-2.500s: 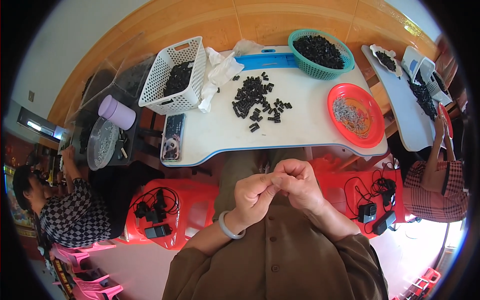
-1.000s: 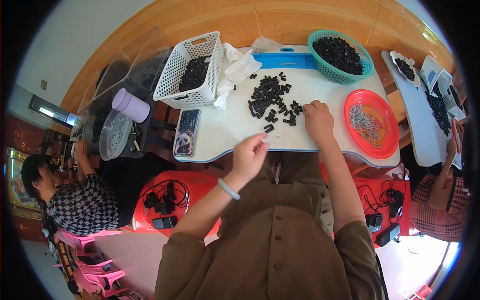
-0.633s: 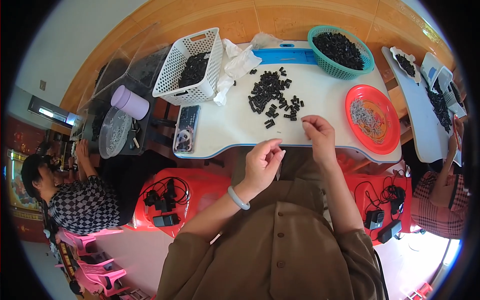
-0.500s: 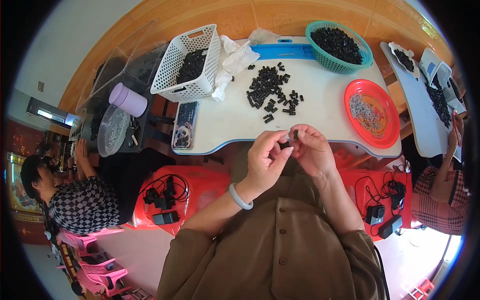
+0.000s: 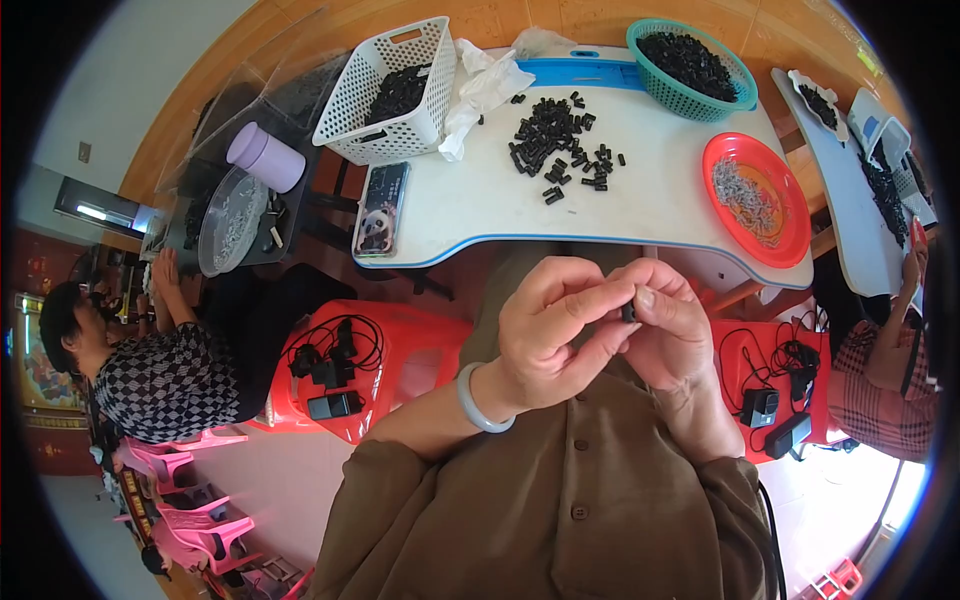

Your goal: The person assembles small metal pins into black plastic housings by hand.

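1. Head view, and I'm looking straight down on both hands, brought together close to the chest, below the near edge of the white surface (image 5: pixel 640 215). The left hand (image 5: pixel 550 335) and right hand (image 5: pixel 672 330) are pressed fingertip to fingertip, both pinching one small black part (image 5: pixel 628 312) between them.
2. That part sits right at the meeting point of the thumbs and forefingers. It's mostly covered, so I can't tell which way its long axis runs. Neither hand is nearer; both are on it.
3. From the hands, the loose pile of black parts (image 5: pixel 556 146) lies at about 12 o'clock, well apart, in the middle of the surface. The red plate (image 5: pixel 790 215) with small grey metal bits is at roughly 1 o'clock, nearer the right hand.
4. Farther out: a teal basket (image 5: pixel 745 95) of black parts at 1 o'clock, a white basket (image 5: pixel 395 140) at 11 o'clock, crumpled white plastic (image 5: pixel 480 90) beside it, and a phone (image 5: pixel 381 208) lying flat at 10 o'clock near the surface's left edge.
5. Room to move: the near strip of the surface between pile and edge is bare, open for either hand to travel forward. A pale bangle (image 5: pixel 478 405) sits on the left wrist.
6. Red stools (image 5: pixel 420 360) flank the lap; other people sit at far left and far right.
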Demonstrator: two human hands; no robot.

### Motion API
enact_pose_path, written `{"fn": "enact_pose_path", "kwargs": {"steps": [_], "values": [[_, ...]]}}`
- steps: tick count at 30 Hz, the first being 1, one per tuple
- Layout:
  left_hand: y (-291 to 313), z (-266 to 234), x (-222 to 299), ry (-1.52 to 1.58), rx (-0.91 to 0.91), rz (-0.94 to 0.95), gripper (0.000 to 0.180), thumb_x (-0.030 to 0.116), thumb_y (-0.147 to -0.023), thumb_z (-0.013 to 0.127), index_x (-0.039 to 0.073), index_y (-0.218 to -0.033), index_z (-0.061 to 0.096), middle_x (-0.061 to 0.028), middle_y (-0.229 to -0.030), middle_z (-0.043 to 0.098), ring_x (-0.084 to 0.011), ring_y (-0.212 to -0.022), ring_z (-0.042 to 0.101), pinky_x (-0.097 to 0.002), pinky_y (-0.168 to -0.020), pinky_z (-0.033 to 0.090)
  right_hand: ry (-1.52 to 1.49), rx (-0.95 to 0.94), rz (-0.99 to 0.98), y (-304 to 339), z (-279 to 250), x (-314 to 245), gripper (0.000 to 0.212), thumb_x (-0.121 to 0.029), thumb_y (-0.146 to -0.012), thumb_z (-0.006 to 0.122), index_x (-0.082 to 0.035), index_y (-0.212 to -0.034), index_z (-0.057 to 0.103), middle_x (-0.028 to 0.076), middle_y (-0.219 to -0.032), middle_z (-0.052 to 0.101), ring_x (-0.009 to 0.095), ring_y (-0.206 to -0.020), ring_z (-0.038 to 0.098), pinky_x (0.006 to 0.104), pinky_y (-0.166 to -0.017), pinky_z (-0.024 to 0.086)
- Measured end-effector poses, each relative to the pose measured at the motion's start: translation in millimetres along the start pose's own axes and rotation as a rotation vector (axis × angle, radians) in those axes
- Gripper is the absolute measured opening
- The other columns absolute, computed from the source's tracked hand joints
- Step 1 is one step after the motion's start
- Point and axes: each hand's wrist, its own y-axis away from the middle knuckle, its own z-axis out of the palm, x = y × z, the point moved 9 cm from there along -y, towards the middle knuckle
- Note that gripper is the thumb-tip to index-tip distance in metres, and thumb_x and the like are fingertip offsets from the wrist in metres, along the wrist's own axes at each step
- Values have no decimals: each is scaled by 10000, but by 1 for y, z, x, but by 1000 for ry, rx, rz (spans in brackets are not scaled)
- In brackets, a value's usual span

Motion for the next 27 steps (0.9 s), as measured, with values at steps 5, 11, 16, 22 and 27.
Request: {"fn": "enact_pose_path", "kwargs": {"steps": [5, 11, 16, 22, 27], "values": [[3, -7, 17, -50, -23, 80, 405, -52, -649, 748, 22, -1038, 661, -88, -925, 553, -152, -661, 570, -256, -540, 457, 86, -33, -59, 11, 14, 0, 135, -143, -860, 652, -27, -929, 643, 54, -844, 640, 106, -678, 583, 223, -572, 478], [7, -9, 24, -42, -8, 82, 371, -34, -654, 753, 17, -1010, 662, -95, -924, 572, -181, -693, 574, -270, -552, 460, 141, -120, -82, 15, 19, 4, 124, -150, -888, 624, -32, -923, 641, 29, -840, 625, 79, -703, 558, 214, -590, 444], [6, -1, 15, -28, -84, 79, 291, -29, -744, 698, 5, -1029, 650, -122, -1001, 557, -134, -734, 555, -231, -589, 443, 165, -102, -118, 13, 11, -2, 110, -131, -894, 614, -24, -897, 637, 19, -825, 612, 71, -706, 536, 218, -603, 431], [18, 5, -24, 233, -44, -238, 216, -40, -781, 677, -11, -985, 611, -100, -975, 572, -110, -785, 526, -220, -672, 420, 1524, 353, -735, 7, -28, -89, 52, -7, -769, 653, -11, -803, 614, 105, -780, 619, 230, -730, 595, 310, -665, 473], [36, 26, -53, 318, -37, -456, 133, -38, -782, 688, -14, -882, 603, -72, -820, 596, -106, -682, 550, -219, -623, 448, 2196, 795, -819, 19, -124, -180, 116, -96, -733, 654, -27, -826, 648, 157, -836, 638, 339, -764, 613, 446, -698, 486]]}}
